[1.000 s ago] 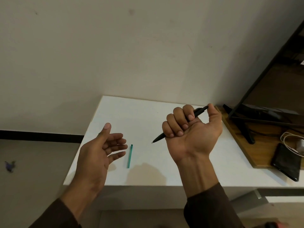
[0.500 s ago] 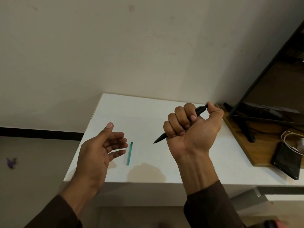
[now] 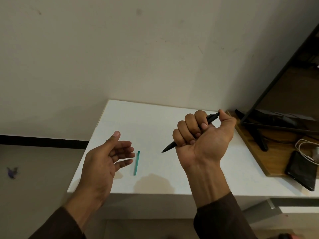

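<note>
Head view: black pen (image 3: 170, 147), mid-barrel hidden within right hand (image 3: 204, 138).

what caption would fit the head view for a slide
Right hand grips a black pen in a fist over the white table, left hand open beside a teal stick.

stick (image 3: 136, 163) on table (image 3: 151, 121), between left hand (image 3: 105, 163) and pen (image 3: 188, 134)

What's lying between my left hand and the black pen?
A thin teal stick lies on the white table between left hand and pen, head view.
</note>
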Demonstrator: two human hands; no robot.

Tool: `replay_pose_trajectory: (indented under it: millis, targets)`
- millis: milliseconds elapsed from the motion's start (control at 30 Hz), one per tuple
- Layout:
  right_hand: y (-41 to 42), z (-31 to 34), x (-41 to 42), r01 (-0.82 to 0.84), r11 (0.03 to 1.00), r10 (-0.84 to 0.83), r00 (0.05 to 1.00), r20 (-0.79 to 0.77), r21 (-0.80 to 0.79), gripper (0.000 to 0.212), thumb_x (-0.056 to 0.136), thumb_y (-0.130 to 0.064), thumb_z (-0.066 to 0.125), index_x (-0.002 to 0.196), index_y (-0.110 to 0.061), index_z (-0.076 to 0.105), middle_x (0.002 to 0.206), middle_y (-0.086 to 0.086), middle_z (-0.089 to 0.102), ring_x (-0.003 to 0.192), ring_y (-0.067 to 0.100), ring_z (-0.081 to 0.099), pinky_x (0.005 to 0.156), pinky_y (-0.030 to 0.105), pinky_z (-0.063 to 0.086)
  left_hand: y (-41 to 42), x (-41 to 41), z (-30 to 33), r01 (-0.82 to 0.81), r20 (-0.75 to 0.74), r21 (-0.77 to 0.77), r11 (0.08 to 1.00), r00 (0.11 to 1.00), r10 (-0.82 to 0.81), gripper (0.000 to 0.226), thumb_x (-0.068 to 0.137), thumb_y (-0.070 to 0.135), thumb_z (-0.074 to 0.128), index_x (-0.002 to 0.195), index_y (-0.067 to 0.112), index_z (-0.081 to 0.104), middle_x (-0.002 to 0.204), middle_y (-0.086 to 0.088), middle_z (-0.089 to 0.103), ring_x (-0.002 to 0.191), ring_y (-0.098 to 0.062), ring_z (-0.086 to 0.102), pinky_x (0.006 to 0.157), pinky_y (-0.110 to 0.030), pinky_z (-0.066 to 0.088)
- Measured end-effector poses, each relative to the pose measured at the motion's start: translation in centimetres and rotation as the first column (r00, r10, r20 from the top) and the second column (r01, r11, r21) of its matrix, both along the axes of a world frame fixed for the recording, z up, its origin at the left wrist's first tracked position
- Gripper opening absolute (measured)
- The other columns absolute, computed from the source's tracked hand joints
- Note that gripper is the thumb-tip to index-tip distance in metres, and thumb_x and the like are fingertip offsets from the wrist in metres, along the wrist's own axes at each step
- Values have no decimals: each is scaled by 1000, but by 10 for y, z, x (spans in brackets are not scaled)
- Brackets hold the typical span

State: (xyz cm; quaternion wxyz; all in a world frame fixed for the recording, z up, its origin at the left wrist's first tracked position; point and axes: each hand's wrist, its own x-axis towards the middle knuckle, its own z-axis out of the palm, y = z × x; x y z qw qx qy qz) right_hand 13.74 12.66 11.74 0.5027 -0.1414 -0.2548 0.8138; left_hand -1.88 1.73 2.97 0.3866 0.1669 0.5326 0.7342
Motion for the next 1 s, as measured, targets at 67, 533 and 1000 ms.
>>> replay_pose_trajectory:
  millis: [67, 533, 1000]
  targets:
    - [0, 0, 1, 2, 1000, -2, 1000, -9, 0, 51, 92, -54, 32, 55, -19, 27, 49, -5, 18, 42, 13, 10, 42, 22, 13, 0, 1, 0, -2, 1, -2, 1000, 1000, 2, 45, 76, 53, 69, 79, 11, 84, 82, -15, 79, 77, -26, 79, 78, -44, 57]
    - [1, 2, 5, 26, 999, -26, 1000, -5, 30, 50, 91, -54, 34, 56, -19, 26, 49, -4, 17, 41, 12, 11, 41, 20, 15, 0, 1, -2, 1, 7, 12, 1000, 1000, -1, 41, 82, 48, 68, 79, 10, 84, 83, -15, 79, 75, -25, 79, 78, -44, 57]
    - [0, 2, 3, 40, 999, -40, 999, 12, 24, 50, 92, -53, 32, 57, -19, 24, 49, -4, 16, 41, 12, 10, 41, 20, 14, 0, 0, -3, -16, -31, -19, 1000, 999, 15, 40, 98, 38, 60, 80, 12, 84, 83, -15, 79, 77, -26, 78, 78, -45, 58]
